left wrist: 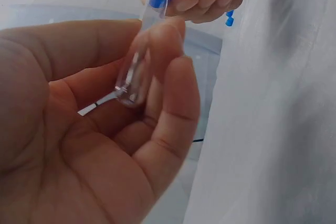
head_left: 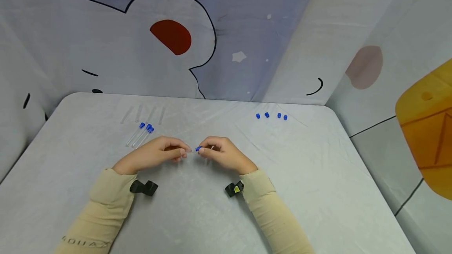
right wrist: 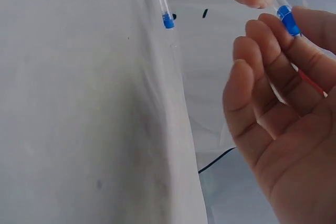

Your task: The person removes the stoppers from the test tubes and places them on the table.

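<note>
Between the two hands is a clear test tube (left wrist: 137,72) with a blue cap (right wrist: 287,20) at its mouth. My left hand (head_left: 160,152) holds the tube's body between thumb and fingers, its rounded end toward the palm in the left wrist view. With thumb and index finger, my right hand (head_left: 223,153) pinches the blue cap, the other fingers loosely bent. The cap sits on the tube's end, and the tube lies roughly level above the table in the head view.
Several capped test tubes (head_left: 135,136) lie left of centre on the white table (head_left: 318,191). Behind them lie several uncapped clear tubes (head_left: 161,116). Loose blue caps (head_left: 267,115) lie at the back right. A printed cloth wall (head_left: 247,30) stands behind the table.
</note>
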A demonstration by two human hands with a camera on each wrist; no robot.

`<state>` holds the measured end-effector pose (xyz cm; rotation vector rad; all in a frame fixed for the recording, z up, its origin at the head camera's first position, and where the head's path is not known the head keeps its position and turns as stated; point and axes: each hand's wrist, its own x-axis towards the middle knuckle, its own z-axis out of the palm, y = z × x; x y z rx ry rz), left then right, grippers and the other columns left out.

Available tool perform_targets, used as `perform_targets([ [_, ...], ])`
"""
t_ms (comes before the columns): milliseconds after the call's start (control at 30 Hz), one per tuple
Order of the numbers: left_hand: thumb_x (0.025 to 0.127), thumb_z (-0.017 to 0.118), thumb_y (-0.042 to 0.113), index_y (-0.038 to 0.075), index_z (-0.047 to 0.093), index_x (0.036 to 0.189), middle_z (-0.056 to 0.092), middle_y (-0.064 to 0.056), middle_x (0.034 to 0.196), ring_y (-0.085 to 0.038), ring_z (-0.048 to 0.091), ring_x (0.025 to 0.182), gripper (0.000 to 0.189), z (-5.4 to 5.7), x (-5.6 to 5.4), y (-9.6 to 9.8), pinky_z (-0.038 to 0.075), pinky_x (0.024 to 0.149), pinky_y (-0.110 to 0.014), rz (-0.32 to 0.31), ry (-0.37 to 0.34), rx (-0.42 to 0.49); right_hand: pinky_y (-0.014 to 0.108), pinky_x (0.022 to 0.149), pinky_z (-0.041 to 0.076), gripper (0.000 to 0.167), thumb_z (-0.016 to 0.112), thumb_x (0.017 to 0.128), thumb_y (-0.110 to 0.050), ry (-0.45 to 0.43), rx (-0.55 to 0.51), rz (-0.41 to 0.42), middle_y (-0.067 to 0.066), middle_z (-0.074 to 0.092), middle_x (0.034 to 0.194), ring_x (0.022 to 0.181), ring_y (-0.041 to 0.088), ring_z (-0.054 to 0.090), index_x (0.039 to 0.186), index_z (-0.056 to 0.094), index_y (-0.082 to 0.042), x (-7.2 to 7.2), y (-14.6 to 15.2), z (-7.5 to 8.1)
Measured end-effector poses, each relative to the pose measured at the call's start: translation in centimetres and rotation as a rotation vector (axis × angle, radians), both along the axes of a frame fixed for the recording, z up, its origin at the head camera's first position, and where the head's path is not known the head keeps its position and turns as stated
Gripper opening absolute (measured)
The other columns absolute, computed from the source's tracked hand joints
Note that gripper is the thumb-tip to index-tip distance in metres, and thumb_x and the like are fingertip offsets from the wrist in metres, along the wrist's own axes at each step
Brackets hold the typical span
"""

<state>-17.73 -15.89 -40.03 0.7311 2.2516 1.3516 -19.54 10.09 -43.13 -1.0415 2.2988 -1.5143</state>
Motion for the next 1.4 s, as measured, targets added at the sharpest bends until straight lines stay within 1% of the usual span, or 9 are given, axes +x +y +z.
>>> perform_targets([
  [200,0.104,0.059,0.020,-0.003,0.069,0.124,0.069,-0.011,0.097,-0.018,0.063,0.089,0.032,0.15,0.04,0.00,0.054,0.083,-0.041,0.004,0.039,-0.013,0.030,0.072,0.052,0.019,0.060,0.101,-0.009,0.014,-0.069,0.036,0.004,0.065,0.088,0.079,0.015,0.060,0.101,0.073,0.006,-0.22,0.26,-0.22],
  [333,0.104,0.059,0.019,-0.002,0.069,0.124,0.070,-0.011,0.100,-0.018,0.064,0.091,0.031,0.20,0.08,0.01,0.055,0.083,-0.043,0.009,0.048,-0.022,0.030,0.071,0.051,0.018,0.062,0.101,-0.008,0.021,-0.079,0.039,0.004,0.066,0.087,0.078,0.014,0.058,0.099,0.074,0.006,-0.28,0.29,-0.24],
  [467,0.105,0.058,0.016,-0.002,0.069,0.125,0.071,-0.011,0.104,-0.019,0.066,0.093,0.029,0.16,0.11,0.01,0.055,0.083,-0.040,0.015,0.061,-0.027,0.031,0.070,0.050,0.015,0.066,0.099,-0.008,0.106,-0.067,0.007,0.002,0.068,0.085,0.075,0.012,0.057,0.101,0.077,0.002,-0.26,0.31,-0.28],
  [667,0.105,0.056,0.012,-0.004,0.068,0.123,0.072,-0.013,0.107,-0.031,0.068,0.100,0.028,0.03,0.06,0.09,0.055,0.084,-0.030,0.018,0.075,-0.014,0.027,0.065,0.048,0.011,0.071,0.095,-0.006,0.261,-0.078,-0.034,0.002,0.069,0.081,0.071,0.010,0.055,0.101,0.079,-0.002,-0.19,0.17,-0.33],
  [800,0.105,0.056,0.012,-0.005,0.068,0.123,0.072,-0.013,0.106,-0.033,0.068,0.101,0.028,-0.14,-0.03,0.09,0.055,0.084,-0.029,0.024,0.080,-0.007,0.024,0.065,0.048,0.010,0.072,0.093,-0.006,0.314,-0.069,-0.070,0.001,0.069,0.081,0.071,0.008,0.055,0.098,0.079,-0.001,-0.13,0.01,-0.37],
  [933,0.105,0.056,0.012,-0.005,0.068,0.122,0.072,-0.012,0.105,-0.033,0.068,0.100,0.027,-0.23,-0.08,0.07,0.056,0.084,-0.030,0.023,0.085,-0.003,0.024,0.065,0.049,0.010,0.072,0.093,-0.007,0.323,-0.059,-0.087,0.001,0.070,0.080,0.072,0.008,0.055,0.097,0.080,-0.001,-0.09,-0.11,-0.30],
  [1100,0.104,0.057,0.012,-0.005,0.069,0.122,0.073,-0.012,0.106,-0.030,0.068,0.099,0.027,-0.12,-0.04,0.06,0.055,0.083,-0.031,0.026,0.062,-0.014,0.025,0.067,0.049,0.010,0.072,0.094,-0.007,0.289,-0.058,-0.055,0.001,0.070,0.081,0.073,0.008,0.056,0.097,0.080,-0.002,-0.14,-0.05,-0.25],
  [1233,0.104,0.058,0.013,-0.004,0.069,0.123,0.072,-0.013,0.105,-0.024,0.068,0.097,0.027,-0.08,-0.06,0.09,0.056,0.084,-0.037,0.024,0.044,-0.018,0.026,0.068,0.050,0.010,0.071,0.094,-0.007,0.252,-0.063,-0.029,0.001,0.069,0.081,0.074,0.010,0.057,0.099,0.080,-0.002,-0.22,0.10,-0.30],
  [1400,0.104,0.059,0.015,-0.004,0.069,0.123,0.072,-0.012,0.103,-0.018,0.066,0.093,0.029,-0.13,-0.11,0.12,0.055,0.084,-0.044,0.018,0.049,-0.025,0.026,0.068,0.049,0.011,0.070,0.095,-0.006,0.202,-0.069,-0.014,0.001,0.069,0.082,0.074,0.010,0.056,0.098,0.079,0.000,-0.20,0.15,-0.27],
])
